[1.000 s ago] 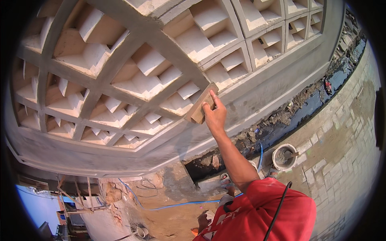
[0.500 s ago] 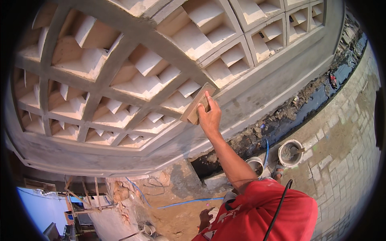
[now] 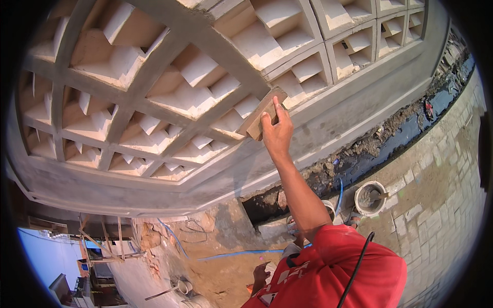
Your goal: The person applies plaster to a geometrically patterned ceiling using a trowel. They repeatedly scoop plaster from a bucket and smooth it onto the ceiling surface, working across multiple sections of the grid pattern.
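My right hand point(image 3: 279, 132) is closed on a wooden float point(image 3: 264, 114), a flat rectangular board with a grip block on its back. The float lies tilted against the grey plastered rib below the pale breeze blocks point(image 3: 192, 87) of the wall. My thumb and fingers press on its back, so its working face is hidden. Low beside the red shirt, my left hand point(image 3: 261, 275) is in shadow. Its fingers look curled next to something whitish that I cannot make out.
A bucket of grey mortar point(image 3: 370, 198) with a tool in it stands on the paving point(image 3: 426, 231). Another pale bucket point(image 3: 328, 208) is partly behind my arm. An open ditch point(image 3: 395, 138) with dark water and rubble runs below the wall. A blue hose point(image 3: 241, 253) crosses the sandy ground.
My right hand and the float appear slightly higher and farther right. The whole view has shifted much the same way, so movement along the wall looks small. The grip is unchanged.
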